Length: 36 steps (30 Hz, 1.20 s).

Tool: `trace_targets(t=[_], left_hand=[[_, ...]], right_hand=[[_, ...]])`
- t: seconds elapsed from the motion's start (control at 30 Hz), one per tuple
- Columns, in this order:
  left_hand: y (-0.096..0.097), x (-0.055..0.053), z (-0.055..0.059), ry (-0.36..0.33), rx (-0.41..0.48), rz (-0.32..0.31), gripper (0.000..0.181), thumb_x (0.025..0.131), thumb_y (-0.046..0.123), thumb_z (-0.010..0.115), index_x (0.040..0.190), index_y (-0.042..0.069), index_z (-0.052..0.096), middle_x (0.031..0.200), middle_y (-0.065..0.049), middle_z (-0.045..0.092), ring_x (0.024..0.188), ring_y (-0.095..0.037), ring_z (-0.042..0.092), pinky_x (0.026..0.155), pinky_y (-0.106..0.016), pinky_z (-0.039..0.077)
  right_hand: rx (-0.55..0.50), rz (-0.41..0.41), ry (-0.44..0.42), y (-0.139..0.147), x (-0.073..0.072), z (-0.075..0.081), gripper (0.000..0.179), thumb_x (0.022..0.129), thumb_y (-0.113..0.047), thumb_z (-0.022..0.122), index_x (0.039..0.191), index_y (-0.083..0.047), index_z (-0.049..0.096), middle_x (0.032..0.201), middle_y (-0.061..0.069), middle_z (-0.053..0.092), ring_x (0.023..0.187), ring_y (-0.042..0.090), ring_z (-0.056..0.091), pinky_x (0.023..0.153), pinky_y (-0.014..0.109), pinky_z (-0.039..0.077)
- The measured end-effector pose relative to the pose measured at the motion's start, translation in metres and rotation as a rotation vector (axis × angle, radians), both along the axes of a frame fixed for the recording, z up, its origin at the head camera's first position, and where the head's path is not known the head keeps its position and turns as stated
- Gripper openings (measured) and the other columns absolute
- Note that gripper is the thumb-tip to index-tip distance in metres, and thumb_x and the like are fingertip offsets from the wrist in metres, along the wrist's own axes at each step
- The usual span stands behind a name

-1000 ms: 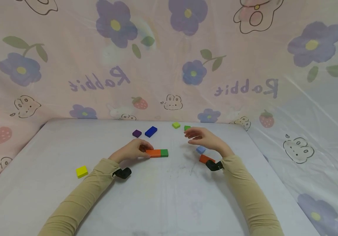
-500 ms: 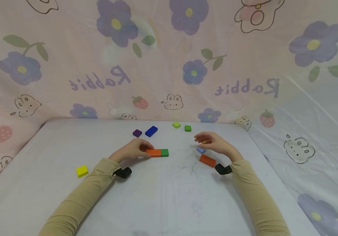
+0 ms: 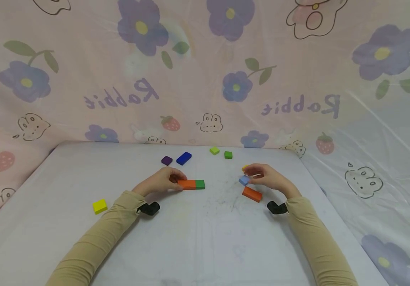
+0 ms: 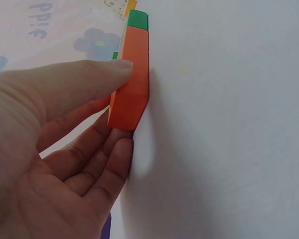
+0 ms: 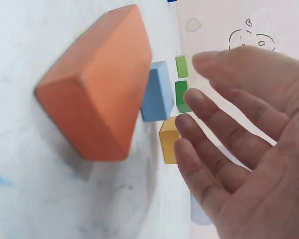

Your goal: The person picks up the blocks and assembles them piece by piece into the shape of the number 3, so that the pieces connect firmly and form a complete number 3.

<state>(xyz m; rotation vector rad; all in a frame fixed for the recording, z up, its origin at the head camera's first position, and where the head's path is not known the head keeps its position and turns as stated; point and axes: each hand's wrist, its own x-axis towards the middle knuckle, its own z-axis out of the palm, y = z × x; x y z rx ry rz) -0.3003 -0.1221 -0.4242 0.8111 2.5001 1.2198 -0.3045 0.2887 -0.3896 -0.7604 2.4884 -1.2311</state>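
In the head view my left hand pinches an orange block lying on the table, thumb on its near side. A dark green block adjoins its right end. My right hand hovers with loosely bent fingers beside a light blue block, holding nothing. A yellow-orange block is partly hidden behind its fingertips. Nearer the person lies a red-orange block, large in the right wrist view, where the thumb and fingers are apart and the light blue block stands away from them.
At the back of the white table lie a purple block, a dark blue block, a lime block and a green block. A yellow block sits by the left forearm. A printed curtain hangs behind.
My right hand has moved right and toward the person, away from the green block at the back, down to the light blue block. The left hand has stayed on the orange block.
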Motion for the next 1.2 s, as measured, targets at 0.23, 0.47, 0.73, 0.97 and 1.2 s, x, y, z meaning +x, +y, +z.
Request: trace_targets(t=[0.23,0.47,0.73,0.97,1.2], left_hand=[[0.0,-0.002,0.0,0.012,-0.012,-0.01,0.031,0.081,0.009,0.077,0.111,0.006,0.068,0.106,-0.002,0.066,0.09,-0.016,0.058,0.083,-0.031,0.049],[0.0,-0.002,0.002,0.011,-0.015,-0.017,0.031,0.082,0.01,0.076,0.111,0.006,0.068,0.106,-0.002,0.066,0.09,-0.016,0.058,0.084,-0.031,0.049],[0.0,-0.002,0.001,0.009,-0.02,-0.014,0.031,0.081,0.01,0.076,0.111,0.006,0.068,0.105,-0.002,0.066,0.09,-0.016,0.058,0.083,-0.031,0.049],[0.0,0.001,0.001,0.012,-0.012,-0.013,0.031,0.082,0.01,0.076,0.111,0.005,0.068,0.106,-0.003,0.066,0.09,-0.017,0.058,0.083,-0.031,0.049],[0.0,0.001,0.001,0.005,-0.011,-0.011,0.03,0.082,0.009,0.076,0.111,0.005,0.068,0.107,-0.003,0.066,0.091,-0.017,0.058,0.084,-0.031,0.049]], right_hand=[[0.025,-0.012,-0.029,0.002,0.0,-0.003,0.047,0.085,-0.001,0.069,0.128,0.008,0.052,0.13,0.023,0.053,0.118,0.039,0.05,0.098,0.054,0.039],[0.046,-0.014,-0.025,0.001,-0.004,-0.006,0.043,0.085,0.003,0.066,0.126,0.007,0.054,0.13,0.023,0.053,0.117,0.039,0.051,0.097,0.051,0.041],[0.056,-0.02,-0.034,-0.001,-0.004,-0.007,0.041,0.085,0.005,0.064,0.126,0.005,0.056,0.13,0.023,0.053,0.117,0.04,0.051,0.094,0.049,0.044],[0.127,-0.036,-0.012,-0.004,-0.004,-0.01,0.039,0.086,0.005,0.062,0.124,0.001,0.059,0.129,0.019,0.054,0.115,0.037,0.052,0.095,0.048,0.044],[0.166,-0.031,0.011,-0.007,-0.005,-0.01,0.039,0.085,0.007,0.062,0.123,0.0,0.06,0.127,0.019,0.055,0.113,0.036,0.053,0.095,0.05,0.043]])
